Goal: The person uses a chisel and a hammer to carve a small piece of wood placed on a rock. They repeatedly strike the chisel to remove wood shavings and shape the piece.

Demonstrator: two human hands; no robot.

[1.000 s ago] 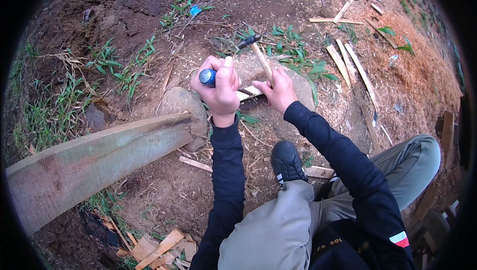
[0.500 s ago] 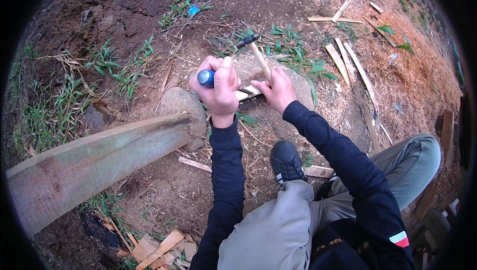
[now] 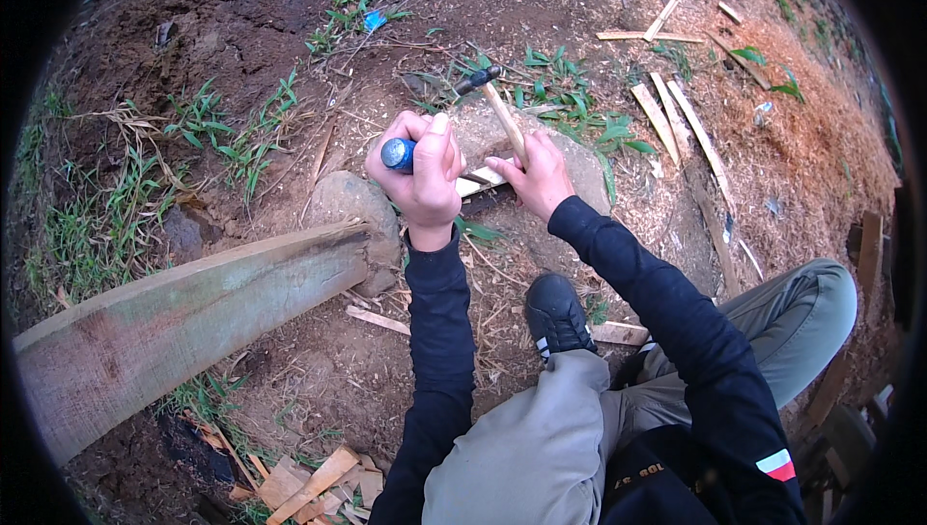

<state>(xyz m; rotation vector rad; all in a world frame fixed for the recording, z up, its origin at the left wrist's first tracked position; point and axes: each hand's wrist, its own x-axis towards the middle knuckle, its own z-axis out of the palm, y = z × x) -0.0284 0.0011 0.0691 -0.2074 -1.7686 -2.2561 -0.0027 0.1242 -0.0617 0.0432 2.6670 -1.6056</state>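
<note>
My left hand (image 3: 423,182) is closed in a fist around the blue handle of a chisel (image 3: 397,154), its grey butt end facing up. A dark, thin part, seemingly its blade, lies over a pale strip of wood (image 3: 479,180) beside the fist. My right hand (image 3: 543,177) grips a hammer (image 3: 504,119) by its wooden handle. The hammer's dark head is raised beyond both hands, apart from the chisel. My right thumb and fingertips are at the end of the wood strip. The strip lies over a large flat stone (image 3: 579,163); my fist hides its left part.
A thick plank (image 3: 193,303) slants in from the left, its end against a rounded stone (image 3: 352,201). Wood strips (image 3: 700,139) and sawdust are scattered to the right. Offcuts (image 3: 314,486) are piled at lower left. My shoe (image 3: 558,317) is just below the hands.
Almost nothing differs. Both hands have shifted very slightly to the left with the chisel and the hammer; the grips are the same.
</note>
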